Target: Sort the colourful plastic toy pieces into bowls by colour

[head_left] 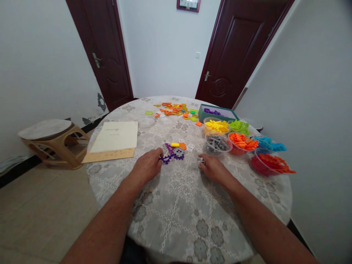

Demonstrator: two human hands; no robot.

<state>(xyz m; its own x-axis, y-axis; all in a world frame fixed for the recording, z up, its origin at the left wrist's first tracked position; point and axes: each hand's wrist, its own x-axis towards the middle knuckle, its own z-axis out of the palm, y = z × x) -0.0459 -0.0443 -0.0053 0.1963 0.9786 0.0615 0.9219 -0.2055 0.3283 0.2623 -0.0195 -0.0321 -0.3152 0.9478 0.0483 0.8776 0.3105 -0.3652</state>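
Observation:
My left hand [150, 163] is closed on the near left end of a purple toothed plastic assembly [166, 159]. A grey piece [179, 151] sits on that assembly, with a yellow piece [175, 145] and an orange piece [182, 146] just behind it. Between thumb and fingers, my right hand [213, 167] pinches a small white window-shaped piece [201, 161] close to the tablecloth. Another white lattice piece [190, 147] lies between the two hands. Fingers partly cover both held things.
Tubs of grey pieces [217, 142], yellow pieces [216, 126], orange pieces [242, 141] and red pieces [272, 163] stand at the right. Behind them is a green box [202, 113] with purple pieces. Loose pieces [173, 109] are heaped at the back; paper [115, 136] lies left.

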